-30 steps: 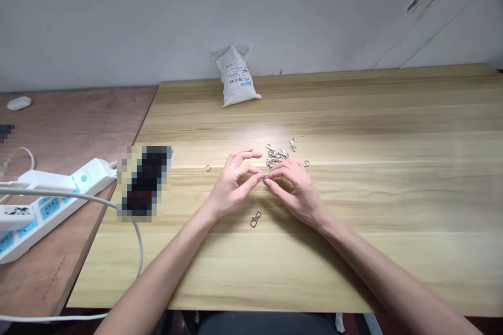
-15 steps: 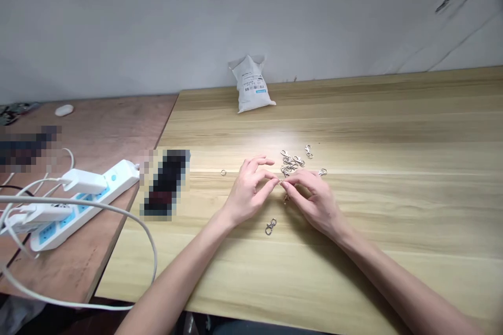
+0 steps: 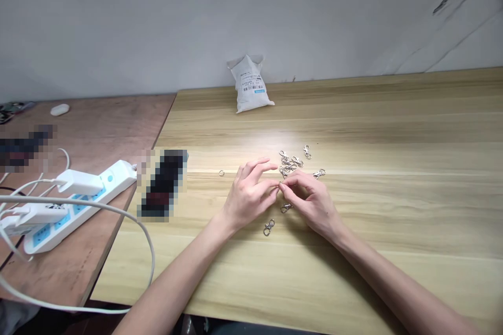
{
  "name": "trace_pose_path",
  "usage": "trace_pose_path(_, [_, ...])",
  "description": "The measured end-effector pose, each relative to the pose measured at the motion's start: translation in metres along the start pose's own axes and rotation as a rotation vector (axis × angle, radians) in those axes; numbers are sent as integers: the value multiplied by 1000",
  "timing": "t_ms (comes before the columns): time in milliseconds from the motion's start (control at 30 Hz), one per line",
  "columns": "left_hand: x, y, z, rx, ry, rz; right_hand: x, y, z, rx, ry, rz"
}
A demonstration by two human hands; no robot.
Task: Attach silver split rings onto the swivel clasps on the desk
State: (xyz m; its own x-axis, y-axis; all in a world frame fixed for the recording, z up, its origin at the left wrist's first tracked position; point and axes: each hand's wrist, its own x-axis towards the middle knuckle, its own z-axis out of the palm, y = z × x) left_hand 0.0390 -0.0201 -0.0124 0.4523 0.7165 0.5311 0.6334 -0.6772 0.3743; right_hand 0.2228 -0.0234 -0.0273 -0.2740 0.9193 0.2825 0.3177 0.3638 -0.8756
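Has drawn the thumb of the left hand (image 3: 249,191) in beneath its index finger since half a second ago, leaving little gap between the two. Shows a metal clip (image 3: 288,207) lower and more plainly below the right hand (image 3: 313,199) than before. Pinches a small metal piece (image 3: 280,183) between right thumb and index fingertip, right at the left index fingertip; cannot tell whether gripped from that side too. Holds it near a pile of clips (image 3: 290,166) on the table (image 3: 385,178).
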Motion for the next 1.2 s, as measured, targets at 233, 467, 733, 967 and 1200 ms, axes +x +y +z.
trace_pose_path(233, [1,-3,-4,7,-40,-10,1,-3,0,-94,-20,-54])
trace_pose_path(467, [2,-6,-9,-310,-59,-224,2,-4,-7,-179,-6,-121])
trace_pose_path(733, [3,-5,-10,-546,-178,-291,5,-6,-11,-128,-80,-98])
trace_pose_path(967, [3,-5,-10,-676,-207,-329,6,-9,-11,11,-89,-30])
trace_pose_path(1200, [2,-8,-8,-720,-231,-395,6,-12,-15,-26,-152,-40])
